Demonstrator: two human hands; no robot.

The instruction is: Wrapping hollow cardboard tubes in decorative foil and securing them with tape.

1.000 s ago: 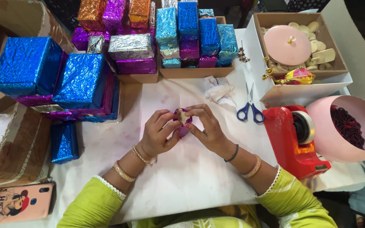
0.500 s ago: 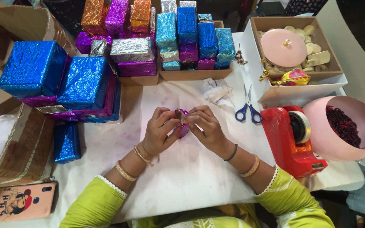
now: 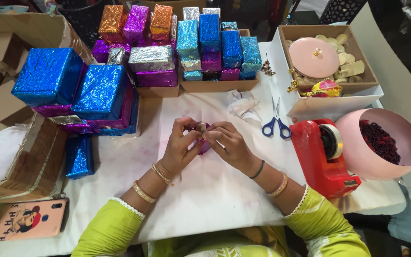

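Note:
My left hand [image 3: 181, 145] and my right hand [image 3: 228, 144] meet at the middle of the white-covered table [image 3: 205, 190]. Together they pinch a small object wrapped in shiny purple foil [image 3: 203, 143]; most of it is hidden by my fingers. Both wrists wear bangles, and my sleeves are yellow-green. Blue-handled scissors [image 3: 276, 124] lie just right of my right hand, and a crumpled white tissue [image 3: 242, 103] lies beyond them.
Foil-wrapped boxes in blue [image 3: 48, 76], purple, silver and orange are stacked at the back and left. A red tape dispenser [image 3: 324, 157] and a pink bowl of dark pieces [image 3: 379, 143] stand at the right, behind them a cardboard box with a pink lid [image 3: 317, 57]. A phone [image 3: 28, 220] lies front left.
My hands stay at the same spot, with the fingers shifting slightly around the purple foil object. Nothing else has moved.

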